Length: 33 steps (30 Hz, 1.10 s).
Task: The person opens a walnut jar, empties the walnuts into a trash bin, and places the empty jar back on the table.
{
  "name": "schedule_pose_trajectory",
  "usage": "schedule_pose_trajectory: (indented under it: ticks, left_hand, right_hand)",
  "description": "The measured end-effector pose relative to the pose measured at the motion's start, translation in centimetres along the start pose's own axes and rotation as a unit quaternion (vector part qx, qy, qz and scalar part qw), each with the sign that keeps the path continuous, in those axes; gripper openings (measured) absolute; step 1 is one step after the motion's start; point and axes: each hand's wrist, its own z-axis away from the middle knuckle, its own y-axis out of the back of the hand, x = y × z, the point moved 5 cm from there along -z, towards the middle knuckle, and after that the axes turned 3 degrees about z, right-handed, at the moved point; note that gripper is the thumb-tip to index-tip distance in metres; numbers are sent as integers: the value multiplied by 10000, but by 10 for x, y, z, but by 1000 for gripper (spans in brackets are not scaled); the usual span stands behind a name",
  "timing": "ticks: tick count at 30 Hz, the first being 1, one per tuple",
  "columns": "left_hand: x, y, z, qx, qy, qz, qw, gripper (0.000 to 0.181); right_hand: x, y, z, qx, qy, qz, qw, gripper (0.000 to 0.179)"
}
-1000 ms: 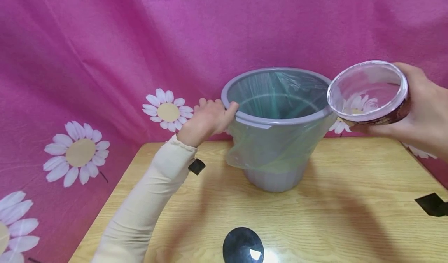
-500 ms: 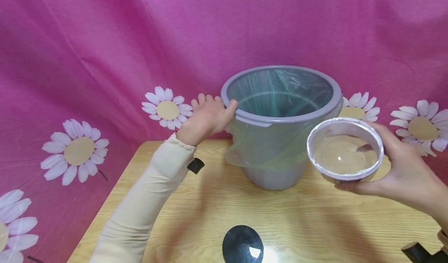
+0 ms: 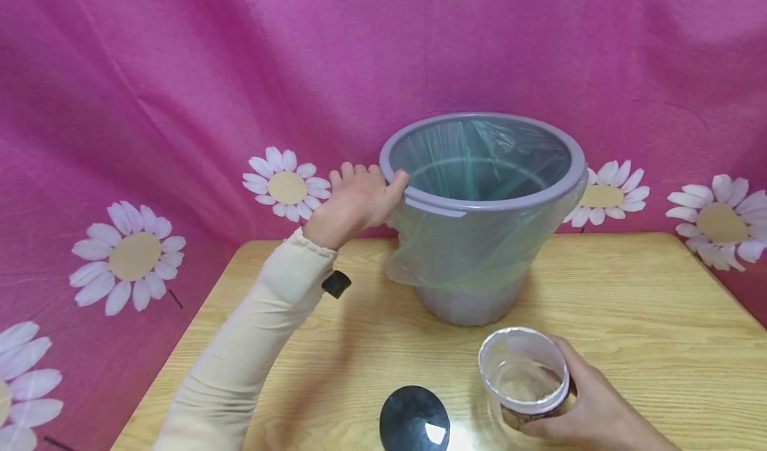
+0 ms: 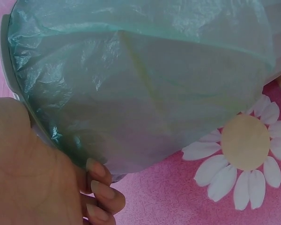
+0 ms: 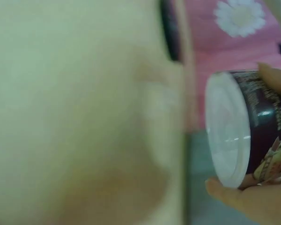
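Observation:
My left hand [image 3: 356,201] holds the left rim of a grey trash bin [image 3: 467,310], its thumb over the edge and the other fingers on the outside. A thin greenish plastic liner [image 3: 467,248] lines the bin and hangs over its outer wall; it fills much of the left wrist view [image 4: 145,84]. Low over the table, in front of the bin, my right hand [image 3: 590,404] grips an open, see-through plastic tub [image 3: 524,371] by its side. A dark printed label [image 5: 267,112] wraps the tub, and its pale bottom faces the right wrist camera.
A round, shiny black disc [image 3: 415,418] lies near the table's front, left of the tub. The wooden table [image 3: 647,304] backs onto a pink cloth [image 3: 479,38] with white flowers. The cloth rises close behind the bin.
The right hand has brought the tub from beside the bin's right rim down and left, toward the front of the table. The left hand stays at the bin's rim.

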Motion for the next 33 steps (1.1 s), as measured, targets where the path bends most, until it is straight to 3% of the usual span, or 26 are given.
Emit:
schedule_pose_trajectory:
  ticks: [4, 7, 13, 18, 25, 30, 33]
  left_hand:
    - [1, 0, 0, -14, -18, 89, 10000, 55]
    - [1, 1, 1, -8, 0, 107, 9999, 55]
    - [4, 2, 2, -18, -55, 20, 10000, 59]
    - [5, 2, 3, -11, -57, 31, 10000, 60]
    - [4, -1, 4, 134, -87, 105, 9998, 63]
    - [4, -1, 5, 236, -139, 168, 9995, 62]
    - [3, 0, 6, 233, -134, 228, 9994, 71]
  right_hand:
    - [10, -27, 13, -775, -561, -984, 9905, 92]
    - [12, -35, 17, -858, -711, -1085, 9878, 91]
    - [8, -36, 22, -552, -699, -580, 9943, 94]
    - [12, -38, 26, -771, -749, -1005, 9891, 96]
    - [20, -42, 30, -1121, -129, -1541, 9816, 97]
    - [22, -42, 28, -1170, -108, -1544, 9810, 100]
    - [18, -40, 27, -1131, -181, -1416, 9833, 100]
